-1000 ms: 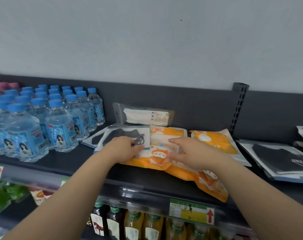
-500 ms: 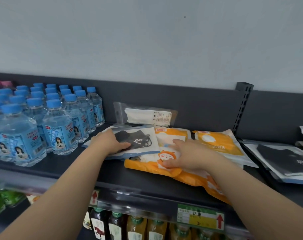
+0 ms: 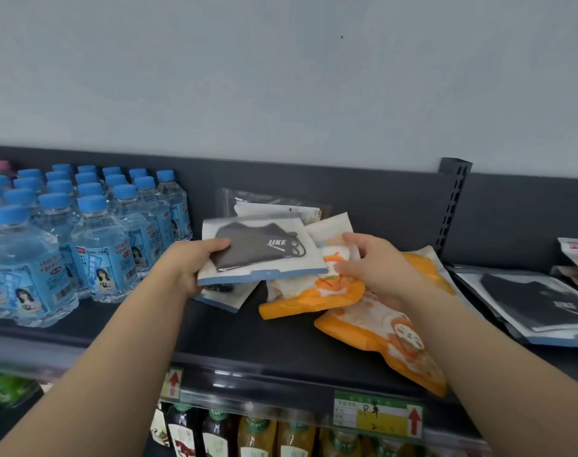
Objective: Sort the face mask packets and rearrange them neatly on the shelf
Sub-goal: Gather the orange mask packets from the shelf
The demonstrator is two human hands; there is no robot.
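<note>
A: What is in the left hand (image 3: 191,262)?

B: A flat white packet with a blue lower edge (image 3: 264,250), pinched at its left side, thumb on top. Through its clear front a black face mask shows, with white lettering. It is lifted off the dark shelf (image 3: 215,338) and tilted a little.

A: And the right hand (image 3: 375,263)?

B: It grips an orange-and-white packet (image 3: 314,293) with a cartoon print, fingers closed on its upper part. What is inside I cannot tell; the wrapper is opaque.

A: Other packets?

B: A second blue-edged packet (image 3: 220,293) lies under the held one. Another orange packet (image 3: 388,341) lies beneath the right forearm, its lower end over the front edge of the shelf. A clear sleeve (image 3: 274,202) holding something white leans against the back panel, probably more masks, though it is blurred. To the right, a stack of black-mask packets (image 3: 545,305) lies flat.

A: The left of the shelf?

B: Rows of water bottles (image 3: 96,239), blue caps, clear liquid inside. Below, juice bottles (image 3: 258,437) stand on the lower shelf behind a price tag (image 3: 376,413).
</note>
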